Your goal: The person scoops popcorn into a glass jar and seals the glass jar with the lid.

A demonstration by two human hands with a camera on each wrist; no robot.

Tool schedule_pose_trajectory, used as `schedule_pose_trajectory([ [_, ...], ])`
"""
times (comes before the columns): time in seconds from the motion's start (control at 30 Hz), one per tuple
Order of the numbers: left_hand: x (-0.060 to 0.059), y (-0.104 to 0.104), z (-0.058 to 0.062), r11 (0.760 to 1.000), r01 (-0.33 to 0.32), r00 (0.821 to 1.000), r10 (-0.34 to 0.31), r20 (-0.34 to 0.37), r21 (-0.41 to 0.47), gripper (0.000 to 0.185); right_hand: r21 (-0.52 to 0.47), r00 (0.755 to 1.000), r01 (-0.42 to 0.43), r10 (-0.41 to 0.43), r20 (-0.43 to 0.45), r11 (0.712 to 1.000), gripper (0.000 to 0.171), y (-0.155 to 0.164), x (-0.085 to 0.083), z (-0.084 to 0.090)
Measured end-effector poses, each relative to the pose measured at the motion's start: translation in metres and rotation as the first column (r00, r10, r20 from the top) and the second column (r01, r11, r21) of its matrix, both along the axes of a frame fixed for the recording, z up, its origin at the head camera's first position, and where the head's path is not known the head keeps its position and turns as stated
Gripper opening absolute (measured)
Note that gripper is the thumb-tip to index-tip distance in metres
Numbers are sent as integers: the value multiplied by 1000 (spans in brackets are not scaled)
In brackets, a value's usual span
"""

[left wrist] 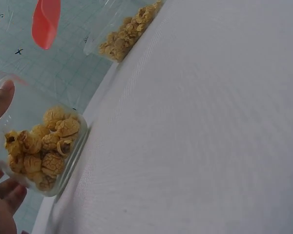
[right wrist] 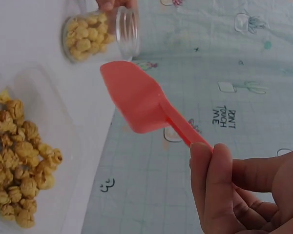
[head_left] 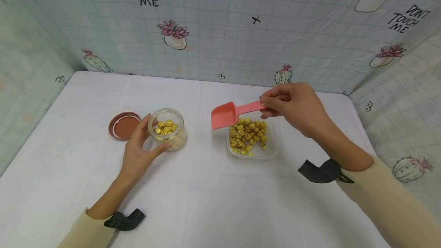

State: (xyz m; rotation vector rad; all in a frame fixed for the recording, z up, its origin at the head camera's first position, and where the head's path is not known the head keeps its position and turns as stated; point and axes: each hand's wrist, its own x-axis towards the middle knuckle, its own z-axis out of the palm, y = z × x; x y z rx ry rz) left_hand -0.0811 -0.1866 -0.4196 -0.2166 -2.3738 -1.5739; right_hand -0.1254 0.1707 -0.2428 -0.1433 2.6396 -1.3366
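Scoop (head_left: pixel 224 115) — handle in right grip (head_left: pixel 293 107)

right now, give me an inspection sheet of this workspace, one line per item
surface: table under a white cloth, looks clean
job's things: glass jar partly filled with popcorn; clear tray with more popcorn; pink scoop held above the tray, bowl looks empty
clutter: brown lid lying left of the jar
grippers: left hand grips the jar; right hand pinches the scoop handle
cables: nothing seen; a black wrist mount sits on each sleeve
surroundings: cactus-print backdrop reading DON'T TOUCH ME, on three sides
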Motion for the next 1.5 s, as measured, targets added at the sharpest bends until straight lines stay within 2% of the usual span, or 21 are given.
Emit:
schedule_pose_trajectory([
  [0.17,8,0,-1,999,-31,999,31,-25,16,88,104,998,-3,9,-57,995,27,23,8,-1],
  [0.3,19,1,-3,997,-50,999,50,-13,52,85,173,991,-4,28,-133,985,25,35,12,0],
  [0.4,29,5,-6,994,-83,997,83,-1,77,78,221,978,-5,51,-204,975,22,39,13,0],
  [0.6,53,23,-5,981,-110,992,119,-44,161,57,304,945,2,98,-313,953,16,45,13,-2],
  [0.7,61,36,-5,978,-86,994,97,-48,189,53,334,934,7,113,-338,942,15,48,12,-3],
  [0.8,65,49,-6,981,12,999,-5,-37,196,53,358,927,13,123,-354,933,15,50,11,-3],
  [0.87,64,57,-5,980,109,994,-106,-27,169,56,380,915,15,140,-378,925,14,49,11,-2],
  [0.93,60,66,-3,972,195,981,-195,-9,130,61,401,900,15,162,-406,916,13,49,10,-1],
  [1.03,49,80,-1,959,277,960,-278,17,53,68,433,877,12,198,-437,901,11,46,9,0],
  [1.2,30,105,-1,948,317,947,-315,55,-32,79,468,850,-11,254,-461,884,9,39,6,2],
  [1.27,25,115,-2,942,331,942,-328,64,-47,81,474,848,-23,268,-456,880,9,36,5,4],
  [1.43,11,133,-5,940,340,939,-336,77,-42,86,495,848,-69,312,-428,866,10,25,3,3],
  [1.5,7,138,-7,942,333,941,-330,81,-32,89,507,837,-90,341,-427,857,10,22,1,1],
])
